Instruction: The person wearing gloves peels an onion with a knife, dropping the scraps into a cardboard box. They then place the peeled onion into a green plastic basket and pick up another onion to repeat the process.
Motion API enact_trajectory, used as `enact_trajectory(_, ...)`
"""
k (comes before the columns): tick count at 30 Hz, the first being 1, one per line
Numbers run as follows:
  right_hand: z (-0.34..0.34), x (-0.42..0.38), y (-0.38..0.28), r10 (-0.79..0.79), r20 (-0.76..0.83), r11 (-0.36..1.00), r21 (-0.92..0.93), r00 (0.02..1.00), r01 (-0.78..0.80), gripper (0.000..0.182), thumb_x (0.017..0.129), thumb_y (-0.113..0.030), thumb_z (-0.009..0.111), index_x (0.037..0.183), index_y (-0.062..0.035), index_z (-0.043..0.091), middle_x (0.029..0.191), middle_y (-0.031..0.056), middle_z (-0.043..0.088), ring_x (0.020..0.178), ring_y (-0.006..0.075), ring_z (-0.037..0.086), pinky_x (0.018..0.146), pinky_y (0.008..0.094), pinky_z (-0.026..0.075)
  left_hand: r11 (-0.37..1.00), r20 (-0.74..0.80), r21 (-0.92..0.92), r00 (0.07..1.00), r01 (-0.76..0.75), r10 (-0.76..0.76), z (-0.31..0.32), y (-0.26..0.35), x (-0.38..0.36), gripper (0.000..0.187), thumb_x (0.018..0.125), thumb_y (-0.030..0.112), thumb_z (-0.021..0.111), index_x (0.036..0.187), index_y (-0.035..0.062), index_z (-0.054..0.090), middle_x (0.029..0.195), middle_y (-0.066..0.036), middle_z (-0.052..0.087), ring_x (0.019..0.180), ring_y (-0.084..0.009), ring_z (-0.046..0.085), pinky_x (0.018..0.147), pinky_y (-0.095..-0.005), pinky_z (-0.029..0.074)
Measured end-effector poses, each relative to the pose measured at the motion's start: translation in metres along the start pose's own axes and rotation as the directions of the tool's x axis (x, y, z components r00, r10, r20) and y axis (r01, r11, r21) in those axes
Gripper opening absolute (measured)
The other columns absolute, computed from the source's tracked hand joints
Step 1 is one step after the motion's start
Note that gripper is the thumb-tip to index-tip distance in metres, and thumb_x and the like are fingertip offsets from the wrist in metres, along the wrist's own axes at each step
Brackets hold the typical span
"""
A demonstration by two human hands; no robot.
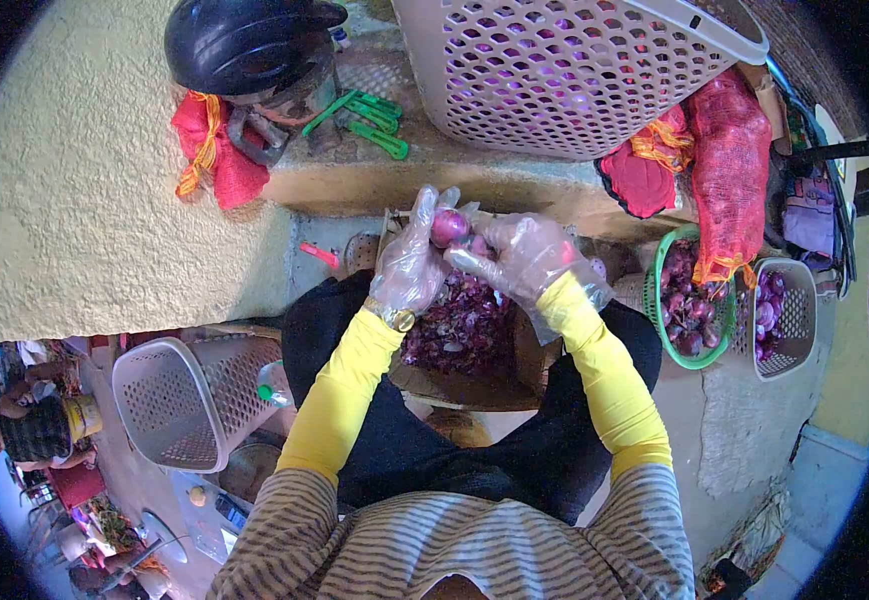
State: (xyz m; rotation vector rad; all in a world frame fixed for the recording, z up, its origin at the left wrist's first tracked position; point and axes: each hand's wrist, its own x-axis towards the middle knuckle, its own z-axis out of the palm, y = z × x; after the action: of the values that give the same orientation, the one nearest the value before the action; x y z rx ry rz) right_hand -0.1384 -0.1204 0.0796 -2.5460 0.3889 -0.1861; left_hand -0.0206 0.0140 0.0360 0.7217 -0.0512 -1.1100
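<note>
Both hands wear clear plastic gloves and are raised over a cardboard box [429, 385] between my knees. In the box lies a heap of purple onion skins [459, 325]. My left hand [409, 258] is closed around a red onion [448, 228], its thumb side up against it. My right hand [532, 255] is curled close beside the onion, fingers bent and blurred. Something pinkish-red shows at its glove, but I cannot make out what it is. Another bit of purple onion shows between the hands, partly hidden by the fingers.
A large perforated basket [554, 90] of onions stands ahead on a ledge, near green clips [379, 140] and a black helmet [244, 45]. At right are a green basket [719, 345], a grey basket [804, 310] and a red mesh sack [729, 165]. A crate [169, 400] stands left.
</note>
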Motion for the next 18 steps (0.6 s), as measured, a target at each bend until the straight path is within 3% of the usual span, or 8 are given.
enact_trajectory(2, 0.000, 0.000, -0.003, -0.054, 0.111, 0.983, -0.168, 0.992, 0.072, 0.057, 0.085, -0.070, 0.060, 0.080, -0.0144, 0.072, 0.075, 0.0114, 0.070, 0.069, 0.0331, 0.069, 0.066, 0.0475, 0.055, 0.999, 0.021, 0.004, 0.999, 0.047, -0.047, -0.008, 0.001, 0.003, 0.071, 0.102, 0.047, 0.054, 0.148, -0.0016, 0.032, 0.145, -0.022, 0.043, 0.130, -0.0352, 0.050, 0.111, -0.0513, 0.045)
enact_trajectory(3, 0.000, -0.001, -0.002, -0.054, 0.111, 0.983, -0.168, 0.992, 0.073, 0.057, 0.085, -0.070, 0.060, 0.080, -0.0144, 0.072, 0.075, 0.0114, 0.070, 0.069, 0.0331, 0.069, 0.066, 0.0475, 0.055, 0.999, 0.021, 0.004, 0.999, 0.046, -0.046, -0.005, 0.002, 0.002, 0.071, 0.102, 0.047, 0.054, 0.148, -0.0016, 0.032, 0.145, -0.022, 0.043, 0.130, -0.0352, 0.050, 0.111, -0.0513, 0.045)
enact_trajectory(5, 0.001, -0.004, 0.000, -0.151, 0.281, 0.978, -0.097, 0.948, 0.184, 0.060, 0.085, -0.073, 0.056, 0.078, -0.0159, 0.072, 0.076, 0.0124, 0.070, 0.071, 0.0332, 0.069, 0.069, 0.0484, 0.055, 0.996, -0.103, -0.057, 0.992, -0.073, 0.067, 0.002, 0.003, 0.001, 0.072, 0.100, 0.044, 0.059, 0.147, -0.0001, 0.028, 0.146, -0.019, 0.040, 0.129, -0.0411, 0.049, 0.111, -0.0578, 0.043)
enact_trajectory(6, 0.005, -0.002, 0.002, -0.172, 0.367, 0.967, -0.114, 0.914, 0.227, 0.063, 0.085, -0.076, 0.054, 0.078, -0.0165, 0.073, 0.078, 0.0142, 0.070, 0.075, 0.0336, 0.070, 0.072, 0.0493, 0.055, 0.991, -0.077, -0.092, 0.993, -0.095, 0.089, -0.002, 0.005, 0.006, 0.072, 0.098, 0.042, 0.062, 0.146, 0.0015, 0.026, 0.146, -0.018, 0.038, 0.129, -0.0457, 0.047, 0.111, -0.0621, 0.042)
enact_trajectory(9, 0.011, -0.006, 0.001, -0.121, 0.419, 0.960, -0.180, 0.900, 0.213, 0.064, 0.085, -0.074, 0.057, 0.077, -0.0124, 0.071, 0.075, 0.0159, 0.069, 0.076, 0.0368, 0.069, 0.071, 0.0499, 0.053, 0.986, -0.121, -0.120, 0.988, -0.112, 0.097, -0.010, 0.006, 0.007, 0.063, 0.098, 0.043, 0.063, 0.140, 0.0031, 0.039, 0.140, -0.015, 0.044, 0.119, -0.0383, 0.056, 0.107, -0.0571, 0.047)
enact_trajectory(11, 0.011, -0.008, -0.001, -0.096, 0.429, 0.944, -0.248, 0.898, 0.219, 0.068, 0.086, -0.075, 0.054, 0.080, -0.0097, 0.072, 0.079, 0.0176, 0.070, 0.079, 0.0387, 0.069, 0.073, 0.0509, 0.054, 0.989, -0.074, -0.080, 0.990, -0.127, 0.121, -0.012, 0.009, 0.005, 0.065, 0.099, 0.047, 0.058, 0.139, -0.0009, 0.038, 0.140, -0.017, 0.044, 0.120, -0.0388, 0.055, 0.108, -0.0558, 0.047)
enact_trajectory(13, 0.018, -0.007, 0.000, 0.087, 0.472, 0.950, -0.303, 0.877, 0.069, 0.069, 0.087, -0.074, 0.053, 0.088, -0.0072, 0.073, 0.086, 0.0188, 0.071, 0.084, 0.0396, 0.069, 0.078, 0.0510, 0.054, 0.985, -0.012, -0.170, 1.000, -0.026, 0.024, -0.017, 0.011, 0.008, 0.067, 0.102, 0.050, 0.052, 0.137, -0.0052, 0.039, 0.137, -0.018, 0.046, 0.122, -0.0384, 0.055, 0.108, -0.0547, 0.048)
enact_trajectory(18, 0.017, -0.008, 0.012, -0.029, 0.453, 0.967, -0.213, 0.891, 0.140, 0.066, 0.088, -0.069, 0.057, 0.091, -0.0053, 0.073, 0.091, 0.0198, 0.072, 0.089, 0.0393, 0.069, 0.083, 0.0510, 0.053, 0.991, -0.016, -0.129, 0.999, -0.039, 0.037, -0.013, 0.013, 0.004, 0.067, 0.103, 0.051, 0.048, 0.138, -0.0060, 0.041, 0.136, -0.021, 0.051, 0.125, -0.0387, 0.053, 0.110, -0.0534, 0.046)
